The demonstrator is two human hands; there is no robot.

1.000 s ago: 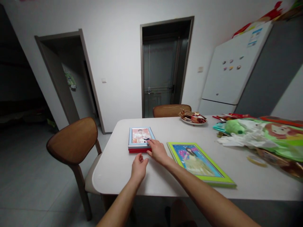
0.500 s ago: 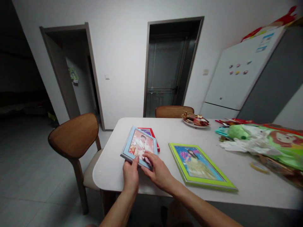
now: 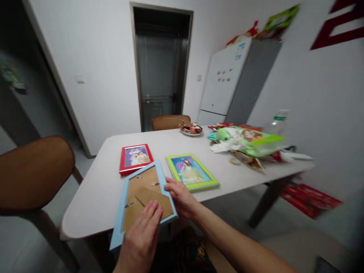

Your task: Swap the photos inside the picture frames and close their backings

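A light blue picture frame (image 3: pixel 118 214) is tilted above the near edge of the table, its brown backing board, stand flap and small metal clips facing me. My right hand (image 3: pixel 180 195) grips its right edge, thumb on top and the other fingers mostly hidden. Over the lower edge reaches my left hand (image 3: pixel 142 235), fingers together on the backing, thumb hidden from view. Just beyond lies a red picture frame (image 3: pixel 123 161), photo side up. To the right of my right hand, a lime green picture frame (image 3: pixel 196 185) also lies face up.
The white table (image 3: pixel 91 182) carries a plate of wrapped items (image 3: pixel 191 131) at the back. A green plastic package (image 3: pixel 256 142) and wrappers crowd its right side, with a clear bottle (image 3: pixel 280 121) behind. A wooden chair (image 3: pixel 36 170) stands left; another chair (image 3: pixel 170 122) is behind the table.
The blue frame has been turned over from its photo side to its back and brought closer. My view has swung right, and the red frame is now uncovered.
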